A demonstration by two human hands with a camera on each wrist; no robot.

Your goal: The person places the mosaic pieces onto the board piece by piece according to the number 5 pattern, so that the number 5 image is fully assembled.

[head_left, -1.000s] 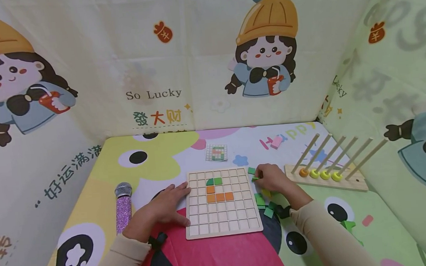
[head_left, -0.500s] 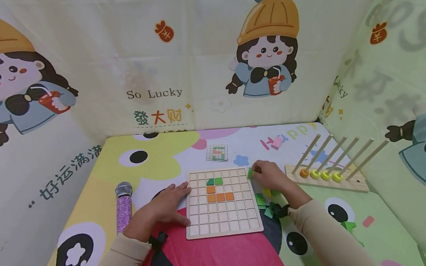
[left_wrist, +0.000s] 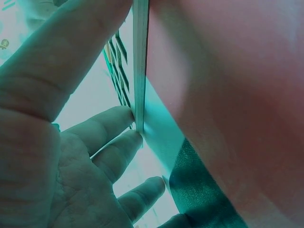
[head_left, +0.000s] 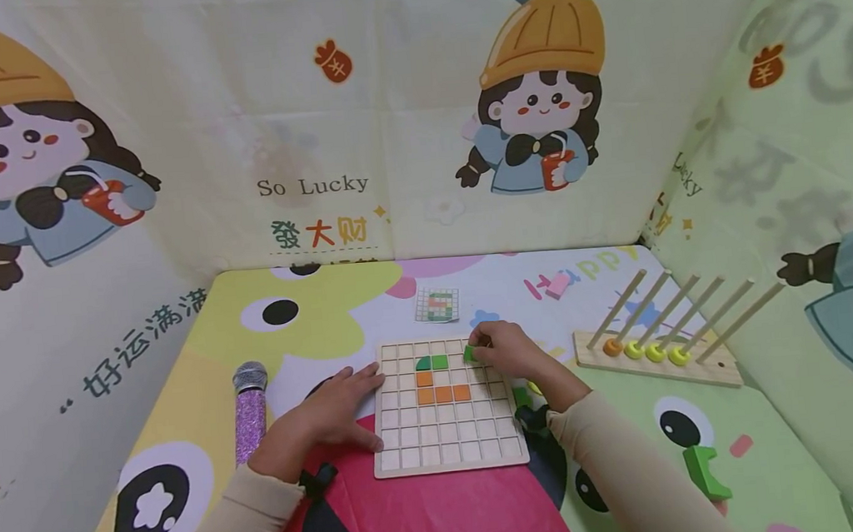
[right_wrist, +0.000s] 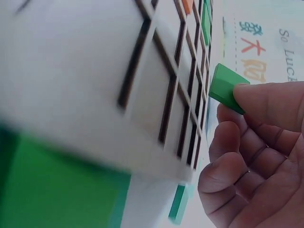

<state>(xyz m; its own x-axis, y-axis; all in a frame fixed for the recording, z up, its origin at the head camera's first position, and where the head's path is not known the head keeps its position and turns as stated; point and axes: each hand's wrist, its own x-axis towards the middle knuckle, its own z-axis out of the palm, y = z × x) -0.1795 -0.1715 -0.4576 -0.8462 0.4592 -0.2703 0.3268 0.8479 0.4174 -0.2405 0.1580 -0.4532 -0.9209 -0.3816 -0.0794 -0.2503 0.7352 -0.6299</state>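
Head view, left to right: a glittery purple toy microphone (head_left: 250, 409) lies on the mat; the left hand (head_left: 333, 411), fingers straight, presses flat on the left edge of the pale wooden grid board (head_left: 449, 456). The right hand (head_left: 504, 352) has swung in from the loose green tiles (head_left: 521, 398) beside the board and now pinches a small green square tile (head_left: 469, 353) over the top rows, near the green and orange tiles (head_left: 435, 380) already seated; the tile is carried, not yet seated

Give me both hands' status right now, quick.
Left hand: open, fingers flat against the wooden grid board.
Right hand: pinching a green tile over the board.
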